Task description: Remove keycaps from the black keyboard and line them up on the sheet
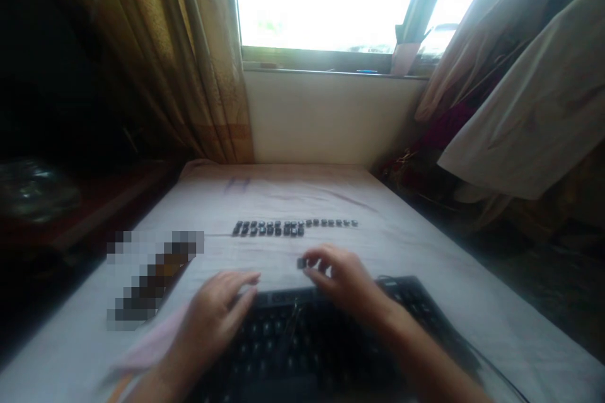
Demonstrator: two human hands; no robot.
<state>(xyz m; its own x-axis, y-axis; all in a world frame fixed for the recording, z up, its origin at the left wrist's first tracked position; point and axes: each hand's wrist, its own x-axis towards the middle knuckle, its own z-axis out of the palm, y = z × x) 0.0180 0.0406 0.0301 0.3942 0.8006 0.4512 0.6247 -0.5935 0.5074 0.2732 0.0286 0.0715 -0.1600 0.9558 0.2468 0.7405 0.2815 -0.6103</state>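
Observation:
My right hand pinches a small dark keycap between thumb and fingertips, just above the far edge of a black keyboard. My left hand is at the keyboard's far left corner, thumb and index finger apart, with nothing visible between them. Beyond the hands, several loose keycaps lie in two rows on a pale sheet; the far row reaches further right. The keyboard's middle looks dark and partly bare of caps, though blur and my right forearm hide detail.
A pixelated dark object lies left of my hands, near a pink cloth. The keyboard's cable runs off to the right. A curtain and a window are ahead; clothes hang on the right.

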